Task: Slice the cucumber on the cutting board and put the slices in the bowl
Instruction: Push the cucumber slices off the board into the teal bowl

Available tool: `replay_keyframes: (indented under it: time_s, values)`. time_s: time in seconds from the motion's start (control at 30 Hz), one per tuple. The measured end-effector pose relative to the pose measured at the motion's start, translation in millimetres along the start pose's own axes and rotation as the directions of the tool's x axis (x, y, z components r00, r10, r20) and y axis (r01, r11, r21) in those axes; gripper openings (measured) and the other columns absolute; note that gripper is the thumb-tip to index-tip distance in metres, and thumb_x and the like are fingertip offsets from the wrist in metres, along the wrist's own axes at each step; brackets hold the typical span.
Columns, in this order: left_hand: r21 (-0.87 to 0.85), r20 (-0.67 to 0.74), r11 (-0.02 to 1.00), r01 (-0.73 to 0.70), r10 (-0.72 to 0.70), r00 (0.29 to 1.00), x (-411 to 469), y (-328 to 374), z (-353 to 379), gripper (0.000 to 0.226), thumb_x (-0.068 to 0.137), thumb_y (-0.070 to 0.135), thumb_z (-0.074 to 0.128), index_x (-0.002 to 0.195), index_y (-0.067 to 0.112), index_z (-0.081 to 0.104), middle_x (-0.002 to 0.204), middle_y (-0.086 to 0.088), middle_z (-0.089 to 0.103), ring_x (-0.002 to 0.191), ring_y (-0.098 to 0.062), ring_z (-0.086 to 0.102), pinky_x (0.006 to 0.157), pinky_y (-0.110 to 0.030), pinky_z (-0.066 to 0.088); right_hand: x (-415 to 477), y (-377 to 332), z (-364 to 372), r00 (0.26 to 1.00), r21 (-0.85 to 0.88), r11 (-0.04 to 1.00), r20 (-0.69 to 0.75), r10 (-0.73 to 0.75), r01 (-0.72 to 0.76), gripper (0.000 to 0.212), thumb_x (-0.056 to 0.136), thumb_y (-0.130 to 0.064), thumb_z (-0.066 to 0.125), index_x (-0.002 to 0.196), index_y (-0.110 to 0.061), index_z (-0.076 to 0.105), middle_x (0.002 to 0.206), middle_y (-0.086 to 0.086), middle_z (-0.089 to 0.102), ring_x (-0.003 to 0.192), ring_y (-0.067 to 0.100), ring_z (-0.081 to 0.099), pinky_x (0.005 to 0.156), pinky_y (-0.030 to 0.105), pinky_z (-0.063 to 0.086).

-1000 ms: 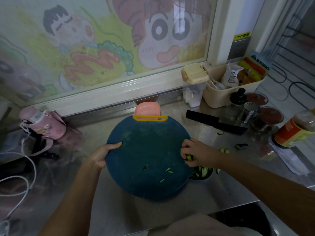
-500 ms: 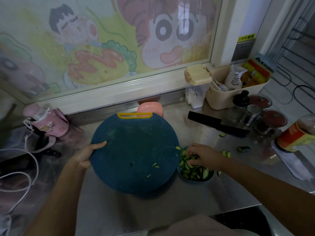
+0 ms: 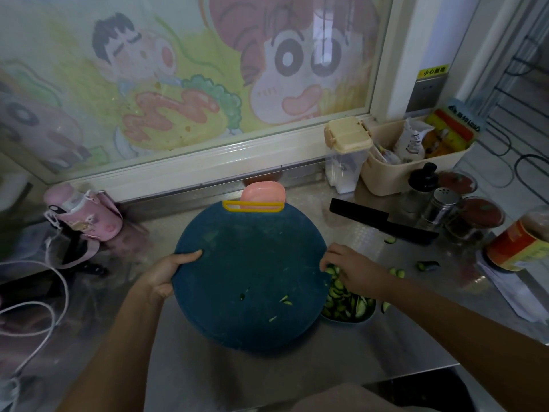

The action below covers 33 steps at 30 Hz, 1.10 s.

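Note:
The round dark blue cutting board (image 3: 246,263) with a yellow handle lies tilted over the steel counter. My left hand (image 3: 166,275) grips its left edge, thumb on top. A few small cucumber bits (image 3: 285,300) remain on the board. My right hand (image 3: 353,272) sits at the board's right edge, its curled fingers on cucumber slices above the bowl (image 3: 347,320). The bowl is full of cucumber slices (image 3: 344,301) and partly hidden under the board and my hand.
A black knife (image 3: 383,221) lies behind my right hand. Stray slices (image 3: 398,272) and a cucumber end (image 3: 427,265) lie on the counter. A pink dish (image 3: 263,191) is behind the board, jars and a seasoning box at the right, and a pink bottle (image 3: 83,212) at the left.
The board swung left, uncovering the bowl, then came back right a little. My right hand stayed over the bowl at the board's edge. My left hand kept its grip.

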<state>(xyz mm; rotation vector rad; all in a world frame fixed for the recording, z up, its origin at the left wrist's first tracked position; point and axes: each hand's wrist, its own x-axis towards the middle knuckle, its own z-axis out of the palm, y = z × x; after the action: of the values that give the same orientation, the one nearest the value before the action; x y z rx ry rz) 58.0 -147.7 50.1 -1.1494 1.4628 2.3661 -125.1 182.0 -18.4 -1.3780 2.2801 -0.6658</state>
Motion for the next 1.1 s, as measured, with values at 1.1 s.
replay_keyframes:
  time_s: [1.1]
  values:
    - [-0.152, -0.011, 0.980, -0.130, 0.130, 0.991, 8, -12, 40, 0.031, 0.079, 0.014, 0.058, 0.109, 0.007, 0.063, 0.100, -0.012, 0.071, 0.084, -0.026, 0.070, 0.067, -0.040, 0.059, 7, -37, -19, 0.983, 0.049, 0.998, -0.177, 0.053, -0.045, 0.034, 0.083, 0.001, 0.049, 0.113, -0.013, 0.056, 0.112, 0.000, 0.049, 0.104, 0.010, 0.045, 0.086, 0.019, 0.035]
